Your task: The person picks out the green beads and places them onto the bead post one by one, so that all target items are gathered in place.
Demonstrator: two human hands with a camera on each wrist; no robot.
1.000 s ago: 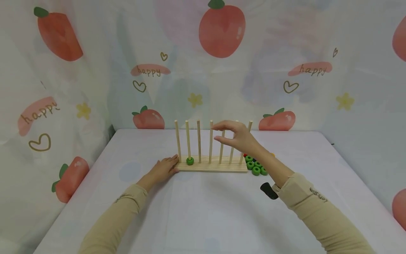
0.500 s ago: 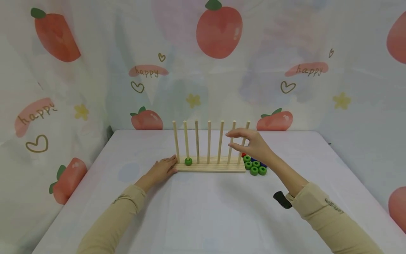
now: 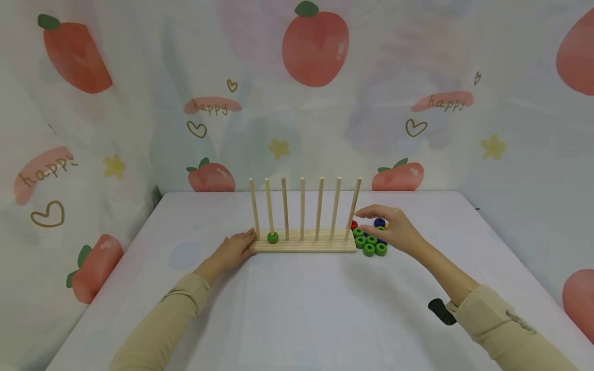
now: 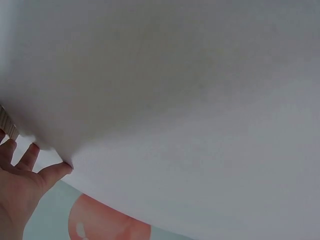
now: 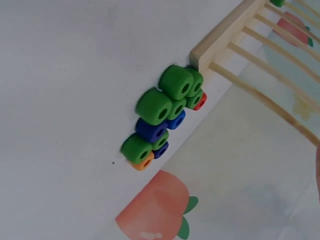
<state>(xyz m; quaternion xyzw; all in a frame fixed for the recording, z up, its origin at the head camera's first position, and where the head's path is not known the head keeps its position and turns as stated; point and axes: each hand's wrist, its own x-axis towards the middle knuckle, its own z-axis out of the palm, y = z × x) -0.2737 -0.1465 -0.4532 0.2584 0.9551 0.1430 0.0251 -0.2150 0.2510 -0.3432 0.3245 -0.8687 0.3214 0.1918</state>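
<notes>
Before you, the white table [image 3: 297, 304] bears a wooden rack [image 3: 306, 247] with seven pegs [image 3: 302, 208]. Your left hand [image 3: 230, 251] rests against the rack's left end, its fingers extended. Your right hand [image 3: 397, 231] hangs near the rack's right end, thumb parted from the fingers. Just beside that end cluster green beads [image 3: 368, 250], blue beads [image 5: 150, 130], a red bead [image 5: 200, 101] and an orange bead [image 5: 142, 164]. A lone green bead [image 3: 273, 237] sits at the second peg's foot, counting from your left.

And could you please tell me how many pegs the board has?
7 pegs: the first at the left end of the board, the second with a green ring, four more in line, the seventh rightmost. None appears hidden.
</notes>
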